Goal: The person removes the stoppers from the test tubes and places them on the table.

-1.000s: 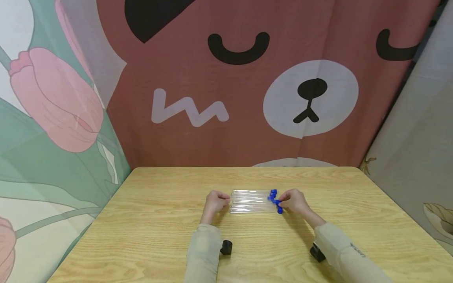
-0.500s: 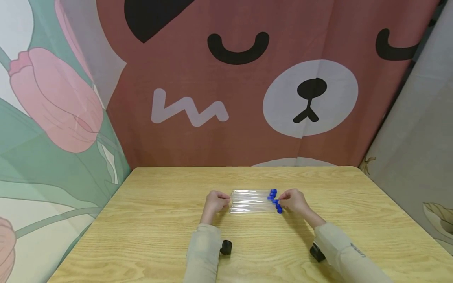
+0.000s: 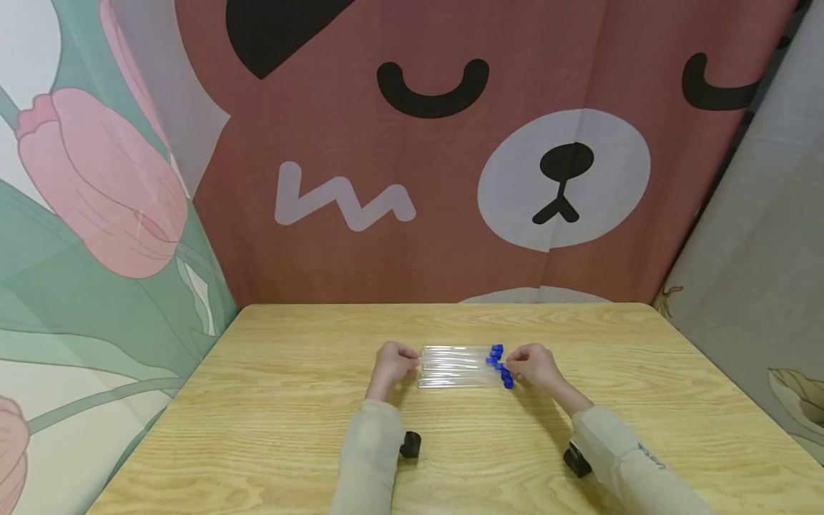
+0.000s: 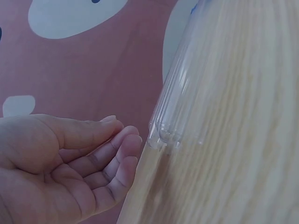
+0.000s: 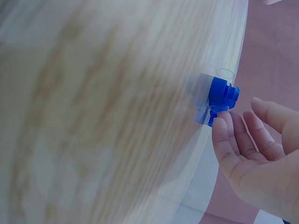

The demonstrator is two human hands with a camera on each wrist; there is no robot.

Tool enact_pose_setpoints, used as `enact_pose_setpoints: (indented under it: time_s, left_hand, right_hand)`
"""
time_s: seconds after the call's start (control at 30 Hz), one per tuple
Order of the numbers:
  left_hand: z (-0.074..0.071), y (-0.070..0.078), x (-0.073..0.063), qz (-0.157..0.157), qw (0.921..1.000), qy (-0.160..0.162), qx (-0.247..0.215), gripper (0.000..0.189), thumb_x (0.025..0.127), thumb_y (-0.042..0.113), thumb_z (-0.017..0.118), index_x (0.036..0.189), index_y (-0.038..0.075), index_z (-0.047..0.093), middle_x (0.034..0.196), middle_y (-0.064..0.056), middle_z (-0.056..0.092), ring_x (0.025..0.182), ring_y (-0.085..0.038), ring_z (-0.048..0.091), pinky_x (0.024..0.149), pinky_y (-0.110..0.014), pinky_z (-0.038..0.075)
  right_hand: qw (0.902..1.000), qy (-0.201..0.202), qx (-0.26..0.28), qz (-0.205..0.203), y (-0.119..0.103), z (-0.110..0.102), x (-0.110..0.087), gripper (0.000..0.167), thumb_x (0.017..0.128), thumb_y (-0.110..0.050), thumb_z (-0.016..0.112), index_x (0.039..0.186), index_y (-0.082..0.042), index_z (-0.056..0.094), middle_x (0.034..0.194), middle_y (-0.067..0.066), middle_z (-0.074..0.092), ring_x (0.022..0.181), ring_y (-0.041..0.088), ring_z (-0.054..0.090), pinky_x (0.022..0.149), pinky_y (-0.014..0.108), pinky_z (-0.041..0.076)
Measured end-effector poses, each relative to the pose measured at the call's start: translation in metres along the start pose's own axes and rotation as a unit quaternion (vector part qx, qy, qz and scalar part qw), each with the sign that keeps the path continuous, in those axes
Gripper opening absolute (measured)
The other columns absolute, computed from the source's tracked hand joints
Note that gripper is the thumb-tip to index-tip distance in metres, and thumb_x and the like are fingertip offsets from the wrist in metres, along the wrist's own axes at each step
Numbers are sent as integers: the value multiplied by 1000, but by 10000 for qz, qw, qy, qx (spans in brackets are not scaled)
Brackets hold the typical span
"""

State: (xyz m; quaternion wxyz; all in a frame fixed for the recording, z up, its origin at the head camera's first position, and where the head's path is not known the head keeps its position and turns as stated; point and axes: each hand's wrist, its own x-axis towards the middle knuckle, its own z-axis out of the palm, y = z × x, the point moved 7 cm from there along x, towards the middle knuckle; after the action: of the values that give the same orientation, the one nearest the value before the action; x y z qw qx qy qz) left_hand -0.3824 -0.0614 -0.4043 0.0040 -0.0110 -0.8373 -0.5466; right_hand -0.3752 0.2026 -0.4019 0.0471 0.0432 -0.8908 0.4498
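Several clear test tubes [image 3: 453, 367] lie side by side on the table, their rounded ends at the left. Blue caps [image 3: 497, 350] close their right ends in an uneven line. My left hand [image 3: 391, 365] is just beside the rounded ends; in the left wrist view its loosely bent fingers [image 4: 124, 175] hold nothing, with a small gap to the tubes. At the capped side is my right hand [image 3: 536, 366]. In the right wrist view its fingertips meet or nearly meet a blue cap [image 5: 219, 93], while the thumb stands apart.
The wood-grain table [image 3: 290, 443] runs back to a curtain [image 3: 444, 250] printed with a bear face. Small black devices, one by the left wrist [image 3: 410, 445] and one by the right wrist [image 3: 576, 460], sit under the sleeves.
My left hand and forearm have shifted slightly forward. The right hand has edged a little to the left at the caps. The tubes lie almost as before.
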Motion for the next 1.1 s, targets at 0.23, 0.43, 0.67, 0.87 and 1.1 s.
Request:
enact_pose_setpoints:
  time_s: [0.23,0.43,0.67,0.87,1.1]
  left_hand:
    - [3,0,6,98,9997,-17,228,9,75,-8,64,84,-9,65,72,-13,63,66,-28,62,53,-25,49]
    - [8,4,10,227,9981,-138,548,9,74,-7,65,84,-7,66,69,-7,61,61,-21,59,52,-23,46]
    - [10,7,13,373,9951,-168,905,9,74,-6,65,83,-5,66,73,-6,60,62,-14,53,58,-25,46]
    - [13,9,16,517,9926,-184,1082,10,72,-8,65,82,-5,66,71,-6,60,62,-15,53,56,-24,46]
    - [16,12,18,758,9877,-200,1350,12,68,-9,68,79,-4,67,69,-6,61,63,-15,53,57,-23,45]
  right_hand:
    - [9999,-48,28,106,3,0,0,6,77,2,64,78,8,63,66,7,61,56,18,56,52,31,49]
    - [9996,-100,143,240,5,-1,1,7,79,1,62,83,7,63,70,6,61,57,18,56,53,32,48]
    - [9995,-80,193,249,7,-1,1,9,79,1,62,85,7,62,70,6,61,58,18,56,54,32,49]
    - [9995,-75,204,222,6,-2,1,8,79,2,62,85,8,61,71,7,62,59,18,56,54,31,49]
    - [9995,-86,215,230,7,-2,1,7,79,1,62,83,7,62,69,6,61,58,19,56,54,32,49]
